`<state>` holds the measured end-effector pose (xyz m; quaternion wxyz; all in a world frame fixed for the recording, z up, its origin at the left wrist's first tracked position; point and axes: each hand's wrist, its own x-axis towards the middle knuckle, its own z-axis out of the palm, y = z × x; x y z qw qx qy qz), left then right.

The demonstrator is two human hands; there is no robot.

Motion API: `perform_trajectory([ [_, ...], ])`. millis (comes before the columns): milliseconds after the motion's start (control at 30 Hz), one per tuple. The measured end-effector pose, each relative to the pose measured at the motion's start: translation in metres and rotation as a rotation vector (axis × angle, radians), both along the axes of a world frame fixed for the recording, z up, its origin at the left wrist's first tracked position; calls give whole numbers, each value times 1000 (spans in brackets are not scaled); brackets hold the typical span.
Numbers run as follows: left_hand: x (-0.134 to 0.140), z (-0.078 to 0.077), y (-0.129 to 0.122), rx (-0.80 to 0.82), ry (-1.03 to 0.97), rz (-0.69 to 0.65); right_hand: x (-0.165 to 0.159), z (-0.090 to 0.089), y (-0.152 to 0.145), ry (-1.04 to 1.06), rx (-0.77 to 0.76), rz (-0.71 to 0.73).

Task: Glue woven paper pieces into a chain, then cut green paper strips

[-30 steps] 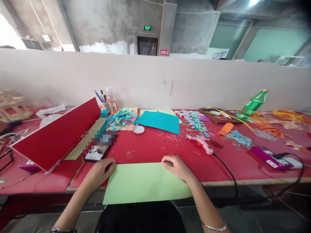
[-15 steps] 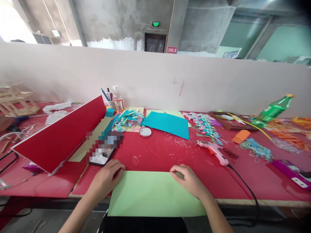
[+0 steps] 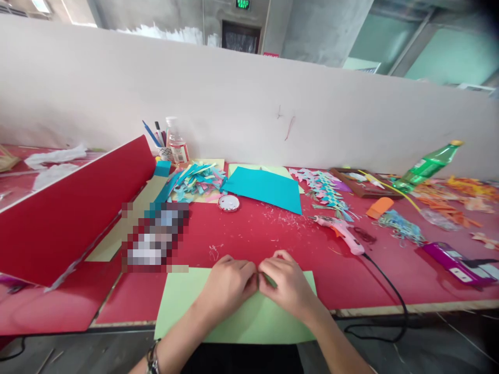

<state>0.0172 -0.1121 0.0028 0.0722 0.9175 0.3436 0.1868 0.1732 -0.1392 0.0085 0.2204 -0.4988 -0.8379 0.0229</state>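
Note:
A light green sheet of paper lies at the table's front edge, its near side reaching out past it. My left hand is closed at the middle of the sheet's far edge, fingertips pinched on the paper. Right beside it, my right hand pinches the same edge, and the fingertips of both hands nearly meet. Both hands and forearms cover much of the sheet's middle. Beyond them lies a blue sheet of paper, with a round white lid to its left.
A pink glue gun with a black cord rests at right, near a purple power strip. A pixelated phone and a standing red board are at left. Cut paper strips, a clear bottle and a tilted green bottle stand farther back.
Both hands have moved inward along the sheet's far edge, from near its corners to its middle. The view has tilted down and shifted a little.

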Motion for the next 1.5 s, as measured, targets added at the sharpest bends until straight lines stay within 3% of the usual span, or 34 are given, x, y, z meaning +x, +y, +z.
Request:
perform_trajectory([
  [100, -14, 1, 2, -6, -18, 34, 2, -9, 2, 18, 17, -19],
  [167, -39, 4, 8, -30, -41, 103, 14, -14, 1, 29, -5, -52],
  [233, -79, 7, 18, -62, -97, 219, 31, -19, -2, 33, -47, -114],
  [300, -128, 9, 30, -29, -179, 439, 49, -25, -7, 53, -90, -196],
  [400, -194, 7, 48, -123, -158, 682, 67, -30, -13, 122, -147, -277],
  [500, -223, 1, 60, -278, 12, 776, 71, -31, -14, 154, -168, -296],
  [633, -218, -7, 64, -287, 206, 809, 68, -29, -13, 158, -181, -298],
  [1000, -210, -11, 65, -280, 273, 911, 69, -31, -13, 141, -148, -301],
  [1267, -229, -16, 66, -339, 63, 777, 67, -27, -14, 130, -135, -298],
  [1500, -224, -17, 72, -241, -1, 789, 68, -27, -16, 140, -149, -299],
])
